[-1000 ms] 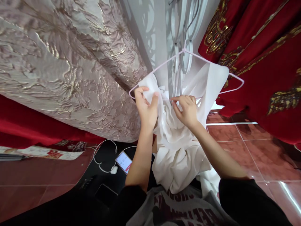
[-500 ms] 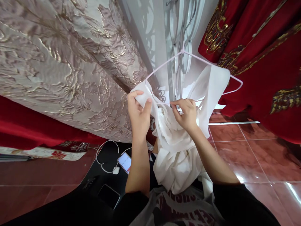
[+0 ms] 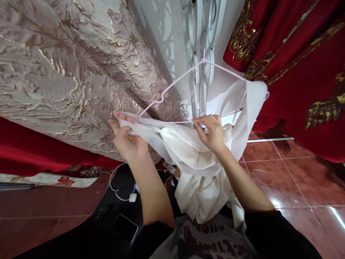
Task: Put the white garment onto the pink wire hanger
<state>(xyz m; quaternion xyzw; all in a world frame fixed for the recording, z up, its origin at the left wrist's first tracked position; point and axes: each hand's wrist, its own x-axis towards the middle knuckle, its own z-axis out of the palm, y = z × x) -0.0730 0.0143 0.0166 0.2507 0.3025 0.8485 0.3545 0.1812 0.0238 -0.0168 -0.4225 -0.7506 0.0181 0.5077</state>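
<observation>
A white garment (image 3: 199, 172) hangs partly over a pale pink wire hanger (image 3: 172, 84), whose hook catches on a white ornate rack (image 3: 201, 43). My left hand (image 3: 125, 138) is out to the left below the hanger's left end, fingers closed on an edge of the white cloth and stretching it sideways. My right hand (image 3: 212, 131) pinches the cloth together with the hanger's bottom bar near the middle. The garment's right shoulder is draped over the hanger's right end.
A large embossed silver-pink curtain (image 3: 67, 72) fills the left. Red garments with gold embroidery (image 3: 296, 72) hang at the right. Below lie a black bag (image 3: 113, 212) with a phone, a white charger cable (image 3: 121, 196), and red glossy floor tiles (image 3: 283, 172).
My left hand has pulled the cloth's edge off to the left and lower, baring the hanger's left end. My right hand has stayed at the bottom bar.
</observation>
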